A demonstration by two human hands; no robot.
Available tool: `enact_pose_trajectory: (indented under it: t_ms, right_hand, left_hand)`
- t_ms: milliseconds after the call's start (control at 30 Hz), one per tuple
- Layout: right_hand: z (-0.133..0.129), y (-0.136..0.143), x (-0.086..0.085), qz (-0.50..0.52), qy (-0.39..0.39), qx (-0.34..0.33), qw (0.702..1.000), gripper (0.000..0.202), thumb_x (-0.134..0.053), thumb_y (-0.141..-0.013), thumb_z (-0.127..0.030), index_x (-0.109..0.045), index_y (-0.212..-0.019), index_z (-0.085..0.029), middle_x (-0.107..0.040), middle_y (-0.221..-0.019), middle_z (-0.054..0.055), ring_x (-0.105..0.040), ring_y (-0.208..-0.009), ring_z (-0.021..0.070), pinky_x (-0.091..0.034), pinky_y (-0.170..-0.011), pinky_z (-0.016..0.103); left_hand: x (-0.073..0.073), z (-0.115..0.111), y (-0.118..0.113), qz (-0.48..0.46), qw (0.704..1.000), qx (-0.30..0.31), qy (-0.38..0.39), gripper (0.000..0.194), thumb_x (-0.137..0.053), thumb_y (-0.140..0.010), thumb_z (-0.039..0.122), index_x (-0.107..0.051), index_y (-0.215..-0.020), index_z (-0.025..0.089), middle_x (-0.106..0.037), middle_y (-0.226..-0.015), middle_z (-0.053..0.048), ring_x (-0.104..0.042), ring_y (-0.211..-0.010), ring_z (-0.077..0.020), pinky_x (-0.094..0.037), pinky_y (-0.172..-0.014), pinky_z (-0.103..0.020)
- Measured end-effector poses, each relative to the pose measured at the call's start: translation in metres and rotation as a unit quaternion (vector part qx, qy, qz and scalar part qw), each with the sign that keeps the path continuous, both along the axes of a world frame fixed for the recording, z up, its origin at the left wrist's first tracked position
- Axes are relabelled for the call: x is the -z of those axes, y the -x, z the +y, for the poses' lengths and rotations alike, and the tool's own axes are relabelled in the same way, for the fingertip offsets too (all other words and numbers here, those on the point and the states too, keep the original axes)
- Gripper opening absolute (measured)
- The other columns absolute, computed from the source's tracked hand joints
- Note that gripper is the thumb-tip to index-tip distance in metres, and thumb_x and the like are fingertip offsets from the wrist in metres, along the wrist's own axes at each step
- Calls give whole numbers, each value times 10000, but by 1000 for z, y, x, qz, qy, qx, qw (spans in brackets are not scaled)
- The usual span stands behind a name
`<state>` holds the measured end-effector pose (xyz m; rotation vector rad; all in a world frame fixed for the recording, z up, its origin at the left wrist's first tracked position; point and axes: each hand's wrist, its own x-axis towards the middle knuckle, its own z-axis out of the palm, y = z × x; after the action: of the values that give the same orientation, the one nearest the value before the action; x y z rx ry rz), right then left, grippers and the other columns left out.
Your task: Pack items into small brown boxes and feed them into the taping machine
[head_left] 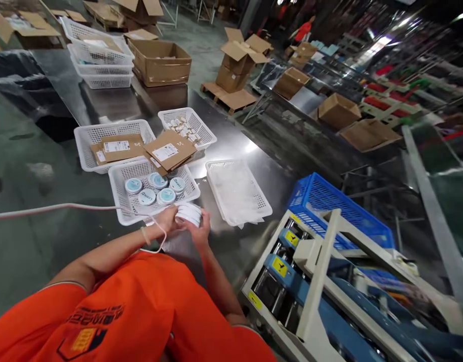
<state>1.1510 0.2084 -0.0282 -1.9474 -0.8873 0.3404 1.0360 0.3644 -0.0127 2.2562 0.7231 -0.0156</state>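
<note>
Between my two hands is a small stack of white round flat tins [188,213], held on edge or tilted just off the near rim of a white basket [122,218]. My left hand [169,221] grips the stack from the left. From the right, the fingers of my right hand [200,229] close round its other side. Inside the basket lie several round tins [166,195] with white and light-blue lids, some lettered. A thin white cable [84,206] runs across the basket's front and past my left wrist.
Flat brown cardboard pieces [171,151] with labels rest across two baskets. Another basket [205,133] holds small items. A white tray [261,208] carries translucent plastic bags [235,188]. At right stand a blue crate [307,191] and a roller machine [307,286]. Stacked baskets [106,80] and a carton [161,73] stand behind.
</note>
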Motion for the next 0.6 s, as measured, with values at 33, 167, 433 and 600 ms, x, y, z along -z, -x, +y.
enact_pose_trajectory:
  t_ms: [33,167,433,600]
  right_hand:
    - [-7,-2,5,-8,0,29,1000,596,-824,-872,-608,-637,-1326,-270,-696,-1249,144,-678,-1211,383,-599,-1108,589]
    - [-25,-14,11,-39,23,46,998,561,-853,-846,-614,-714,-1260,-261,-737,-1186,150,-657,-1168,409,-564,-1108,632]
    - [-18,-7,-2,-177,205,-2,963,433,-791,-980,-370,-784,-1374,-190,-781,-1244,197,-659,-1165,408,-545,-1006,524]
    - [-10,5,-14,-181,286,-21,941,426,-618,-1075,-167,-768,-1473,-182,-762,-1290,247,-650,-1176,405,-538,-999,524]
  left_hand:
    - [-1,-2,-4,-14,1000,0,3,341,-840,-758,151,-758,-1089,175,-782,-1204,-154,-765,-1111,-346,-649,-983,-458]
    - [-2,-14,-16,-58,998,6,11,555,-758,-697,10,-760,-1238,135,-756,-1348,-183,-757,-1238,-333,-659,-1093,-458]
    - [1,-38,-27,-66,997,40,10,783,-658,-808,-11,-704,-1572,153,-648,-1689,-227,-672,-1468,-404,-527,-1296,-575]
    - [3,-46,-29,-40,996,78,16,854,-734,-783,37,-665,-1622,182,-634,-1724,-229,-591,-1616,-409,-475,-1363,-596]
